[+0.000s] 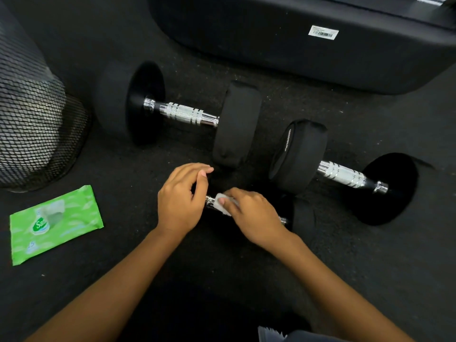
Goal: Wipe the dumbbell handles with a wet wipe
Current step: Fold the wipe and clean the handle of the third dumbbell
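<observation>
Three black dumbbells with chrome handles lie on the dark floor. The small dumbbell (303, 215) is nearest me; my hands cover most of its handle. My right hand (251, 215) grips a folded white wet wipe (222, 206) wrapped on that handle near its left end. My left hand (181, 201) is cupped over the dumbbell's left head, fingers and thumb curved around it, hiding it. A large dumbbell (182, 113) lies further back at left. A second large dumbbell (343, 174) lies at right. Neither large dumbbell is touched.
A green wet-wipe pack (55, 223) lies flat on the floor at left. Behind it stands a black mesh bin (32, 119). A large black equipment base (296, 53) with a white barcode label runs across the back.
</observation>
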`<state>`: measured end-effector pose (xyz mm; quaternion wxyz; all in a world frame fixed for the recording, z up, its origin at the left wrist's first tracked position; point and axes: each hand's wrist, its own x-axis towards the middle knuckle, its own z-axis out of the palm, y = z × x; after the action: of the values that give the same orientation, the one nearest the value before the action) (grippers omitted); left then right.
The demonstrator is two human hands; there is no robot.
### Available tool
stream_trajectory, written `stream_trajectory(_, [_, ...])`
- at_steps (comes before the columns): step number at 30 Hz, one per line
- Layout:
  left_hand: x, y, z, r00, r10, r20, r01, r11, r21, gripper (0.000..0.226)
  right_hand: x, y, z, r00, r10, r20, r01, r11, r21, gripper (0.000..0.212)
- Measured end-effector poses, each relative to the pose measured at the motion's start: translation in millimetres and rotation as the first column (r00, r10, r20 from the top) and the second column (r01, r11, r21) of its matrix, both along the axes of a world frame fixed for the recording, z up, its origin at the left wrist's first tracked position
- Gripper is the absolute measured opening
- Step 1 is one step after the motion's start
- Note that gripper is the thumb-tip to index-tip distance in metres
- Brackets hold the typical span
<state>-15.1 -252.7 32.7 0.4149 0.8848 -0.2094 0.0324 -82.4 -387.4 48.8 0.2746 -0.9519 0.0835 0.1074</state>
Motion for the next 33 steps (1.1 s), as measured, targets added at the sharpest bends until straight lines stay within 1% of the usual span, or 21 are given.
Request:
stream_trajectory(1, [0.2,-0.3,0.0,1.0,0.001,0.001,-0.001,1.0,0.001,0.037,4.4,-1.2,1.2,0.998,-0.022,-0.056,0.024,0.999,0.039,0.037])
stream_trajectory(2, [0.5,-0.5,0.0,1.0,0.001,0.003,-0.001,1.0,0.002,0.037,9.0,0.4,2.0,0.996,-0.033,-0.084,0.036,0.999,0.039,0.038])
stream_trajectory(4, [0.4,-0.4,-0.1,1.0,-0.002,0.005,0.002,1.0,0.006,0.037,15.8,10.7,4.0,0.997,-0.036,-0.066,0.036,0.999,-0.004,0.036])
stream_trajectory(5, [0.2,-0.2,-0.1,1.0,-0.002,0.005,0.002,1.0,0.008,0.037,15.2,16.9,4.3,0.999,-0.029,-0.018,0.029,1.0,-0.013,0.031])
stream_trajectory(7, [0.4,0.6,-0.5,1.0,-0.002,0.003,0.002,1.0,0.01,0.037,7.2,25.7,1.2,0.992,0.01,0.123,-0.007,1.0,-0.027,0.022])
stream_trajectory(9, [0.4,0.6,-0.7,1.0,-0.003,0.0,0.003,1.0,0.011,0.037,-5.1,24.2,-7.4,0.972,0.075,0.223,-0.062,0.996,-0.065,0.023])
stream_trajectory(12, [0.0,0.2,-0.5,1.0,-0.006,-0.002,0.006,1.0,0.012,0.037,-18.7,16.8,-16.9,0.953,0.131,0.274,-0.094,0.985,-0.141,0.031])
stream_trajectory(18, [-0.3,0.5,-0.4,1.0,-0.01,0.0,0.01,1.0,0.012,0.037,-3.3,29.8,-17.3,0.922,0.088,0.377,-0.027,0.986,-0.166,0.021])
stream_trajectory(22, [0.2,0.9,-0.8,1.0,-0.002,-0.004,0.002,0.999,0.032,0.038,-5.3,32.2,-23.0,0.907,0.116,0.405,-0.042,0.982,-0.186,0.018])
stream_trajectory(25, [0.6,1.2,-1.5,1.0,-0.003,-0.003,0.003,1.0,0.027,0.038,-18.5,20.8,-28.0,0.891,0.159,0.425,-0.065,0.971,-0.229,0.024])
stream_trajectory(27, [0.1,0.9,-1.5,1.0,-0.004,0.0,0.004,1.0,0.022,0.037,-24.7,15.5,-29.1,0.888,0.147,0.436,-0.046,0.971,-0.234,0.028])
stream_trajectory(29, [-0.2,0.1,-1.1,1.0,-0.004,0.002,0.003,1.0,0.018,0.037,-21.9,16.3,-27.9,0.889,0.144,0.435,-0.041,0.971,-0.237,0.024])
stream_trajectory(32, [0.2,0.0,-0.6,1.0,-0.007,0.004,0.007,1.0,0.016,0.037,-5.6,25.7,-25.2,0.885,0.193,0.424,-0.088,0.963,-0.256,0.01])
stream_trajectory(33, [0.1,0.1,-0.4,1.0,-0.009,0.003,0.009,1.0,0.016,0.037,-1.4,29.2,-24.3,0.885,0.192,0.425,-0.089,0.964,-0.25,0.01])
